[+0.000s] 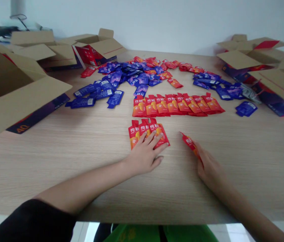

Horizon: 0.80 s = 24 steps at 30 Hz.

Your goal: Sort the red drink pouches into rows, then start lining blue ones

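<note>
My left hand (145, 154) lies flat with fingers spread on a short row of three overlapping red-orange sachets (144, 129). In my right hand (211, 168), to the right of that row, is a red sachet (190, 144), gripped by its lower end and tilted up to the left. Just beyond, a longer row of several overlapping red sachets (172, 105) lies face up, their printed fronts showing orange fruit.
Blue sachets (131, 72) and loose red ones heap at the back middle, with more blue sachets (83, 95) at left and right. Open cardboard boxes (48, 89) stand on the left, others (270, 80) on the right. The table's front edge (157, 220) runs close to me.
</note>
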### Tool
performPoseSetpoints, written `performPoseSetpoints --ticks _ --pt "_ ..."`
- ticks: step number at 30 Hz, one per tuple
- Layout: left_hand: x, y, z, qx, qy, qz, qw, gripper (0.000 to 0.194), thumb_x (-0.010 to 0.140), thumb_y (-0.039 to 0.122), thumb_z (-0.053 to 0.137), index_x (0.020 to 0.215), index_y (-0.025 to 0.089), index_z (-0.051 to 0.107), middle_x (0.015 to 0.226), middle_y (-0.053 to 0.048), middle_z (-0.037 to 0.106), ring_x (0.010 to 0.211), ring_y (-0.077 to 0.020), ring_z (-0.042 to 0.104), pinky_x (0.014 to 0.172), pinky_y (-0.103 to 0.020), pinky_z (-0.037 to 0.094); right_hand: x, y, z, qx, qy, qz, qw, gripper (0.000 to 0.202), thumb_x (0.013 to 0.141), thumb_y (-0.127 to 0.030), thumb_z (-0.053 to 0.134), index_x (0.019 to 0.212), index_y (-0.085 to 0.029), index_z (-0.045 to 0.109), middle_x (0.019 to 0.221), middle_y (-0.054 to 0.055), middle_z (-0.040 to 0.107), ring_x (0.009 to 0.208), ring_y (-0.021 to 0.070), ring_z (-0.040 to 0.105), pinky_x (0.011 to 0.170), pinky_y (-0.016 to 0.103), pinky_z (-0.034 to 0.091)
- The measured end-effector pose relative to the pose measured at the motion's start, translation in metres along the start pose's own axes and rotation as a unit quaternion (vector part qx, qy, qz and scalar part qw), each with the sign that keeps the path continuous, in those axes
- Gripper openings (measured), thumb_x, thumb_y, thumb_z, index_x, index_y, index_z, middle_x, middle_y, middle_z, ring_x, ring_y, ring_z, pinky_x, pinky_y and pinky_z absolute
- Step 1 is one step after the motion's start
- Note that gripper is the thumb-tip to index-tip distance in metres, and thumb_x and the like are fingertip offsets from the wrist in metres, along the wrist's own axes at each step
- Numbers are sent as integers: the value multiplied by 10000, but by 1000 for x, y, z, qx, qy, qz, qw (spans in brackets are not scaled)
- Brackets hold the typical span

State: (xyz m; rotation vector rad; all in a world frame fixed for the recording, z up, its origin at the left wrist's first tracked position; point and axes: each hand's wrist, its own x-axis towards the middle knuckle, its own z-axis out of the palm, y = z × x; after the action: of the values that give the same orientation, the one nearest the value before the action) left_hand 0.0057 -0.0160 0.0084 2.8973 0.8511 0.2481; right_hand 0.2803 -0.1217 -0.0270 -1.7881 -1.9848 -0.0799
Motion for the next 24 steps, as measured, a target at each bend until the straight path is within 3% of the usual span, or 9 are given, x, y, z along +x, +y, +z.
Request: performPoseSetpoints --ticks 3,6,9,12,18,24 --pt "0 0 0 1 3 1 1000 543 1000 488 453 1504 284 442 1615 -106 340 1484 -364 296 1197 -576 207 13 1 -7 13 -9 30 999 529 897 -95 347 1395 -190 499 1213 138 701 1018 278 721 829 435 603" --pt "1 1 0 -1 3 -2 1000 590 999 489 448 1519 214 414 1612 -118 347 1485 -358 295 1205 -567 198 41 -20 -16 35 -30 58 997 382 920 -148 387 1259 -188 556 1133 133 710 958 281 714 782 417 593" --pt "1 0 0 -5 3 -8 1000 667 994 496 439 1518 88 378 1601 -153 357 1499 -344 267 1217 -538 196 73 -45 -16 39 -34 25 998 360 898 -85 360 1188 -169 557 1134 150 679 1017 277 668 842 418 561" --pt "1 0 -1 -10 3 -5 1000 665 993 489 436 1493 52 395 1591 -168 370 1499 -345 268 1219 -529 200 93 -63 -6 -17 -31 -3 999 373 896 -51 353 1189 -132 569 1143 172 651 1013 288 630 853 428 535" --pt "0 -2 -2 -15 1 19 1000 638 988 489 438 1450 48 447 1590 -184 364 1503 -364 251 1225 -517 197 93 -69 15 -78 -58 -32 995 392 901 -111 451 1263 -125 601 1240 196 557 1092 332 549 902 473 497" --pt "-1 -3 0 -17 8 16 1000 654 989 500 435 1467 53 422 1558 -188 414 1502 -361 255 1228 -521 190 94 -55 8 95 -143 -59 983 609 855 -352 636 1405 -119 515 1272 177 468 1199 320 505 1065 502 451"
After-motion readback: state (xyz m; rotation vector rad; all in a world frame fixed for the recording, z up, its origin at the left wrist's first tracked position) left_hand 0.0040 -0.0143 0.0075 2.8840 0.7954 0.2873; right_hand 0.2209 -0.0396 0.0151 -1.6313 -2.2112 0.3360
